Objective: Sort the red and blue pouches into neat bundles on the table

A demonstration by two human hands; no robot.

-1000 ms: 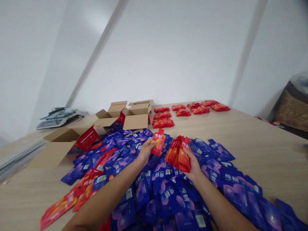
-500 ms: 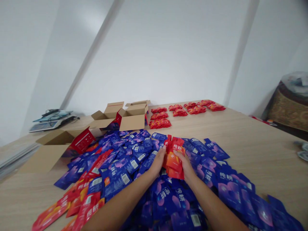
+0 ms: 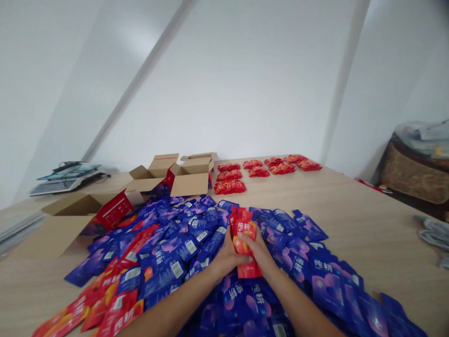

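Observation:
Both my hands grip one stack of red pouches [image 3: 243, 229] held upright over a big heap of blue pouches [image 3: 196, 243] on the wooden table [image 3: 368, 224]. My left hand [image 3: 226, 257] wraps the stack's left side. My right hand [image 3: 257, 250] wraps its right side, fingers closed over the front. Loose red pouches [image 3: 105, 304] lie at the heap's near left edge.
Open cardboard boxes [image 3: 189, 175] stand at the back left, another box [image 3: 66, 220] lies nearer on the left. Small piles of red pouches [image 3: 266, 168] line the table's far side. A scale [image 3: 66, 175] sits far left. A cloth-covered object [image 3: 417, 164] is at the right.
My left hand brought its single red pouch over to the stack in my right hand. Both hands now squeeze the pouches together into one bundle, closer to me.

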